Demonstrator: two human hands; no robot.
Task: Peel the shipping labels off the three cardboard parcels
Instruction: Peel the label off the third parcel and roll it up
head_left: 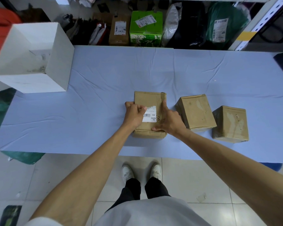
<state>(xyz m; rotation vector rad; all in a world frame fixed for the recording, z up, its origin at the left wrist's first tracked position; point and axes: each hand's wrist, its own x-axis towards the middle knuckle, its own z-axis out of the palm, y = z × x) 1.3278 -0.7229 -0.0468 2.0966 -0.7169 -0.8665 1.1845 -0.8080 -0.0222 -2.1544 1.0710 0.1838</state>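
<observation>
**Cardboard Parcel, Label Partly Lifted: Current State**

1. Desk [104,98]: covered with a pale blue, creased cloth. It spans the head view from 9 o'clock to 3 o'clock.

2. White box [59,62]: open-topped, standing on the desk corner at 10 o'clock, well apart from the parcels.

3. Labelled parcel [148,98]: brown cardboard, flat on the desk just right of centre, toward the 6 o'clock edge. Both hands are on it.

4. Middle parcel [196,111]: near the labelled parcel at its 3 o'clock, turned slightly askew. Its top face shows a pale scuffed patch.

5. Right parcel [230,123]: near the middle parcel at its 4 o'clock, not touching it. Its top face carries a similar pale patch.

6. Right hand [170,121]: the grip is not closed. The fingers are spread and laid flat on the labelled parcel's top, the forefinger along its 3 o'clock edge and the thumb near its 6 o'clock edge.

7. Left hand [134,115]: the grip is closed on the label, with thumb and forefinger pinching its 10 o'clock corner.

8. Label [151,117]: white with a barcode and printed codes, on the top face of the labelled parcel. The pinched corner is raised off the cardboard, and the rest lies flat.
</observation>
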